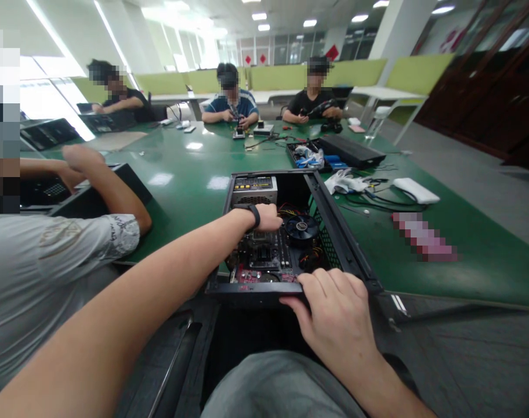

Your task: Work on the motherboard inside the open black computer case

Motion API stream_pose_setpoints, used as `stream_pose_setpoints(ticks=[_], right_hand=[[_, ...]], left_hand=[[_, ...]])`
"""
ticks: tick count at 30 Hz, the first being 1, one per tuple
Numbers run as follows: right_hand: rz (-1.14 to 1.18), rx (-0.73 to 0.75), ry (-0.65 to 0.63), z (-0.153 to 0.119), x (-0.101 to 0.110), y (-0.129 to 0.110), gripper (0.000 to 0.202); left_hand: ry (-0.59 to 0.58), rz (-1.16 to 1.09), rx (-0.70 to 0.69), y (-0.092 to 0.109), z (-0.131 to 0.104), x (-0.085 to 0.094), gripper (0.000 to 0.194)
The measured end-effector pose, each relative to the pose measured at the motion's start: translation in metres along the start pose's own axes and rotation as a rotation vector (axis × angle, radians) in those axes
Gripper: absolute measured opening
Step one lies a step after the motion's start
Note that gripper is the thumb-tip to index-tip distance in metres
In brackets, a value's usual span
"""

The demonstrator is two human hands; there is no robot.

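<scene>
An open black computer case (349, 244) lies at the near edge of the green table. Inside it are a power supply (254, 187) at the far left, a motherboard (264, 255) and a round black cooling fan (301, 228). My left hand (268, 217), with a black band at the wrist, reaches into the case between the power supply and the fan. Its fingers are curled, and whatever they grip is hidden beneath them. At the near right, my right hand (336, 302) grips the front rim of the case, thumb below and fingers over the top.
White gloves (347, 182), cables (373, 197) and a white box (416, 190) lie right of the case. Behind stands a black tray with gloves and blue items (310, 157). A co-worker's arm (120, 186) works close on the left; several people sit across the green table (177, 162).
</scene>
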State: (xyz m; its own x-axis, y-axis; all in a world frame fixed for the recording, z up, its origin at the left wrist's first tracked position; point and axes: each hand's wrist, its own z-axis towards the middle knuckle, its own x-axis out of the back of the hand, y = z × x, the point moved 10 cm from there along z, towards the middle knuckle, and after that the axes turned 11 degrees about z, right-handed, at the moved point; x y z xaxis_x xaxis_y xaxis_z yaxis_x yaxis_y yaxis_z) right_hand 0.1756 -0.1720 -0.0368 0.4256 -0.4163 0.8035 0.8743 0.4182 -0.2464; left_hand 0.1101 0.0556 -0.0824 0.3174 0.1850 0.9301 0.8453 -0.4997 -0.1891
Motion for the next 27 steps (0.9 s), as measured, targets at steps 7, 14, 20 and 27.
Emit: stream_pose_setpoints(ticks=[7, 14, 20, 27], right_hand=[[-0.08, 0.029, -0.038, 0.051, -0.021, 0.028, 0.026], [-0.17, 0.043, -0.037, 0.146, -0.07, 0.076, 0.035], [-0.245, -0.023, -0.064, 0.235, -0.12, 0.123, 0.044], [-0.307, -0.108, -0.116, 0.321, -0.164, 0.16, 0.042]], left_hand=[[0.483, -0.167, 0.013, -0.023, -0.037, 0.083, 0.037], [0.78, -0.414, 0.134, -0.065, -0.086, 0.096, 0.042], [0.756, -0.586, 0.137, -0.08, -0.091, 0.057, 0.04], [0.678, -0.654, 0.135, -0.084, -0.08, 0.024, 0.041]])
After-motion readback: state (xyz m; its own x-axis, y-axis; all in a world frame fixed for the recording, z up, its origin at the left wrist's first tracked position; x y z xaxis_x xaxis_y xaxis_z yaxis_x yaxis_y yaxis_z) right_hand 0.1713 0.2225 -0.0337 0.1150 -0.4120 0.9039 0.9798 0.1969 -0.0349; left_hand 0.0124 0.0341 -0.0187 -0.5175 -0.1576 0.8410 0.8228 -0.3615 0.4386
